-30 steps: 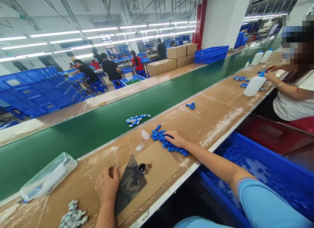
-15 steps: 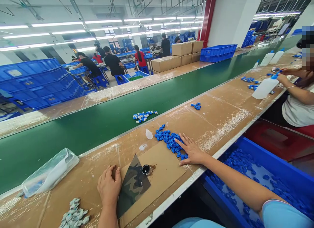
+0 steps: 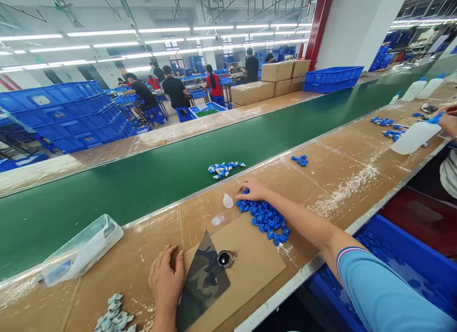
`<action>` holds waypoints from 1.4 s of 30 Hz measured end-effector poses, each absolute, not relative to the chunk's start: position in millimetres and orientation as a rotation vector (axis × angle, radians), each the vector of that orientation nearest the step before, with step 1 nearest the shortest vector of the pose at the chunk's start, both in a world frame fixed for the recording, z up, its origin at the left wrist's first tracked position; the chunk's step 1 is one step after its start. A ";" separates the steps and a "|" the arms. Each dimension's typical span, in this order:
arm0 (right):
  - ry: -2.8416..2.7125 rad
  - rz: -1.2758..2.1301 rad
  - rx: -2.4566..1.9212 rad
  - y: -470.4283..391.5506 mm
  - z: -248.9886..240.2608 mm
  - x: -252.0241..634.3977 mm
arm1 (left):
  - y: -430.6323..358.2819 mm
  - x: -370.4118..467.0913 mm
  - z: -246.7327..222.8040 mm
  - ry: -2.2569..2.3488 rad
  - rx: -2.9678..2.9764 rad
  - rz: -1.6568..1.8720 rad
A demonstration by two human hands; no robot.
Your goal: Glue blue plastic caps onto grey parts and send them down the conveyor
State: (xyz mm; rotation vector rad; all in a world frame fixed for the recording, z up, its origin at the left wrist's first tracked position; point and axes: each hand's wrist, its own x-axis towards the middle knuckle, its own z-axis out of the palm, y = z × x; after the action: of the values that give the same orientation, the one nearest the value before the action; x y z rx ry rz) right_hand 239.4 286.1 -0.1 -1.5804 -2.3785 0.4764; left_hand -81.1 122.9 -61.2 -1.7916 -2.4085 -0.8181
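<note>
My right hand (image 3: pixel 253 190) reaches over the far end of a pile of small blue plastic pieces (image 3: pixel 267 217), thumb and fingers apart and curved around a few of them. My left hand (image 3: pixel 167 275) rests on the table, its fingers loosely curved with a gap to the thumb and nothing held. Beside it lies a camouflage-patterned sheet (image 3: pixel 203 284) on a flat cardboard piece (image 3: pixel 255 256). A small round cup with dark contents (image 3: pixel 224 259) stands at the sheet's right edge. A small whitish translucent piece (image 3: pixel 227 201) lies left of my right hand.
A green conveyor belt (image 3: pixel 171 165) runs behind the table, carrying blue-and-white pieces (image 3: pixel 224 169). Grey pieces (image 3: pixel 114 315) and a clear plastic container (image 3: pixel 84 251) lie left. A white bottle (image 3: pixel 416 135) stands near a co-worker at right. A blue crate (image 3: pixel 410 256) sits below the table edge.
My right hand has moved from the pile's near right side to its far end. My left hand stays on the table. The view has shifted slightly.
</note>
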 end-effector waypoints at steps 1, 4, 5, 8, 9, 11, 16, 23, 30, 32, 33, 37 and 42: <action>-2.408 0.478 -1.577 286.7 -1.0 231.4 | 122.7 -81.5 -61.4 -2.401 -1.802 -0.824; -2.499 0.457 -1.541 274.3 -4.3 218.0 | 122.6 -81.4 -61.6 -2.407 -1.800 -0.830; -2.522 0.443 -1.530 268.3 -5.2 217.3 | 122.6 -81.0 -61.4 -2.414 -1.793 -0.831; -2.552 0.402 -1.530 252.8 -6.7 223.7 | 122.3 -79.5 -60.4 -2.427 -1.788 -0.844; -2.553 0.390 -1.537 249.2 -7.0 227.7 | 122.2 -79.2 -60.0 -2.426 -1.791 -0.850; -2.550 0.372 -1.542 244.3 -7.8 236.0 | 121.9 -78.9 -59.2 -2.418 -1.803 -0.863; -2.578 0.394 -1.451 236.9 -4.4 248.3 | 121.6 -79.6 -57.0 -2.410 -1.835 -0.900; -2.343 0.441 -1.326 185.4 11.5 285.5 | 119.7 -80.8 -56.6 -2.387 -1.901 -0.881; -2.126 0.593 -1.542 102.8 -9.4 324.2 | 122.3 -78.7 -53.3 -2.366 -1.920 -0.958; -2.121 0.521 -1.613 92.8 -18.6 321.1 | 122.4 -73.0 -49.0 -2.360 -1.910 -1.041; -2.111 0.485 -1.634 89.7 -22.9 318.9 | 121.4 -70.0 -46.7 -2.352 -1.936 -1.091; -2.002 0.418 -1.579 87.4 -35.6 315.2 | 105.8 -67.2 -40.5 -2.350 -1.884 -1.070; -1.712 0.540 -1.548 92.7 -33.5 316.6 | 43.2 -84.9 -37.3 -2.366 -1.662 -1.081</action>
State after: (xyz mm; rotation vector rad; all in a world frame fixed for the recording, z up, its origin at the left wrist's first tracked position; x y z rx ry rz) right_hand 316.6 92.7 -33.5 -1.5479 -1.7116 0.5397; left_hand -84.9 43.2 -37.3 -1.6615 -2.3663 -1.0808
